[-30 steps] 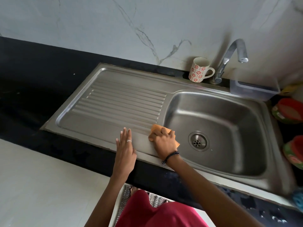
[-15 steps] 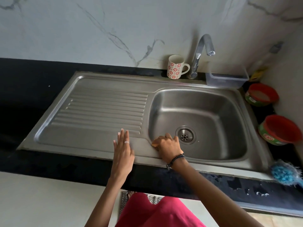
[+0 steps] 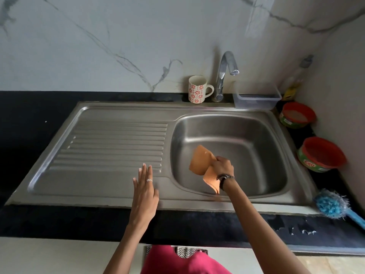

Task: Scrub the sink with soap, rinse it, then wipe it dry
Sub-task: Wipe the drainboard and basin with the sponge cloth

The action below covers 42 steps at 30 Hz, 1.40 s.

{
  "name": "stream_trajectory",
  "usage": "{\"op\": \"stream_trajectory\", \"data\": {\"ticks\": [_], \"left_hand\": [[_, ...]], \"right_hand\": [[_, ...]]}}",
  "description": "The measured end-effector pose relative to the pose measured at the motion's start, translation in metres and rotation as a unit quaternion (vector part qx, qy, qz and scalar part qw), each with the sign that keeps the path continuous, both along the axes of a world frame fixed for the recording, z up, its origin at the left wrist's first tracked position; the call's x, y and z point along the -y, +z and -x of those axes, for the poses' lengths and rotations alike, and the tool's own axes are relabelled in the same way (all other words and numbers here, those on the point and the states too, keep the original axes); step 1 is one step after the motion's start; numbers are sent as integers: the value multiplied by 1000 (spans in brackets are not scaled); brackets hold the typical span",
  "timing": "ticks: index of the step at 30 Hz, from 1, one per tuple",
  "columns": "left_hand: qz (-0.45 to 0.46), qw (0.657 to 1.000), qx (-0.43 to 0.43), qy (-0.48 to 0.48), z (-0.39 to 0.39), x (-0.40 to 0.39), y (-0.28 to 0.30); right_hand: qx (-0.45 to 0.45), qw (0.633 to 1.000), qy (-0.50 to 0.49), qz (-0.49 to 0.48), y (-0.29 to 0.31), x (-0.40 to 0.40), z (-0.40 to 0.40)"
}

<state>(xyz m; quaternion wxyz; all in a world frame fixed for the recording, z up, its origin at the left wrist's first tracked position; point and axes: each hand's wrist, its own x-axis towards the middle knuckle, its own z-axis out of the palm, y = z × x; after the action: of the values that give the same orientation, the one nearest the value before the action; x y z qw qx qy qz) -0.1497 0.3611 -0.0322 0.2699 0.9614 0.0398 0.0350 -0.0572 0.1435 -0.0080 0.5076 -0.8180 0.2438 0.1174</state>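
Note:
A stainless steel sink (image 3: 276,186) with a ribbed drainboard (image 3: 110,147) on its left is set in a black counter. My right hand (image 3: 222,166) is shut on an orange cloth (image 3: 200,161) and holds it lifted over the front left of the basin, with the cloth hanging loose on both sides of the fist. My left hand (image 3: 145,191) lies flat with fingers spread on the front of the drainboard. The tap (image 3: 225,74) stands behind the basin with no water running. The hand and cloth hide the drain.
A flowered mug (image 3: 197,89) stands left of the tap, a clear plastic box (image 3: 256,99) to its right. Two red-rimmed soap tubs (image 3: 296,114) (image 3: 321,155) sit on the right counter, with a bottle (image 3: 296,82) in the corner. A blue scrub brush (image 3: 333,204) lies at front right.
My right hand has lifted the orange cloth off the sink's front rim and moved it right, over the basin, where it unfolds. My left hand stays on the drainboard. The view has shifted.

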Motion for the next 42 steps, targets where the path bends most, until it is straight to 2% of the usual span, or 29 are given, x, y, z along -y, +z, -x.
{"op": "stream_trajectory", "data": {"ticks": [5, 9, 11, 15, 20, 25, 30, 34, 36, 39, 42], "left_hand": [[-1, 1000, -10, -19, -6, -1, 3], [-5, 1000, 1, -22, -14, -6, 5], [-6, 1000, -2, -28, -18, -7, 6], [-16, 999, 0, -38, -32, -11, 6], [-18, 998, -2, -58, -51, -18, 7], [-24, 996, -12, -82, -73, -25, 8], [-21, 994, -22, -101, -88, -28, 9], [-16, 993, -22, -115, -97, -30, 8], [-12, 992, -19, -124, -101, -31, 6], [-13, 990, -26, -142, -108, -29, 5], [-26, 983, -48, -178, -112, -27, 5]], "right_hand": [[-65, 986, -92, -120, -6, 1, -10], [-53, 964, -156, -208, -15, -5, -14], [-48, 962, -151, -221, -15, -8, -15], [-32, 990, -23, -133, -21, -12, -20], [-28, 999, 24, 6, -29, -18, -30], [-74, 997, 1, 22, -33, -19, -39], [-22, 997, -27, -66, -35, -17, -36], [-25, 999, 40, -3, -35, -18, -34], [-60, 992, 87, 68, -34, -21, -32], [-114, 958, 174, 196, -30, -26, -28], [-156, 925, 273, 214, -31, -34, -21]]}}
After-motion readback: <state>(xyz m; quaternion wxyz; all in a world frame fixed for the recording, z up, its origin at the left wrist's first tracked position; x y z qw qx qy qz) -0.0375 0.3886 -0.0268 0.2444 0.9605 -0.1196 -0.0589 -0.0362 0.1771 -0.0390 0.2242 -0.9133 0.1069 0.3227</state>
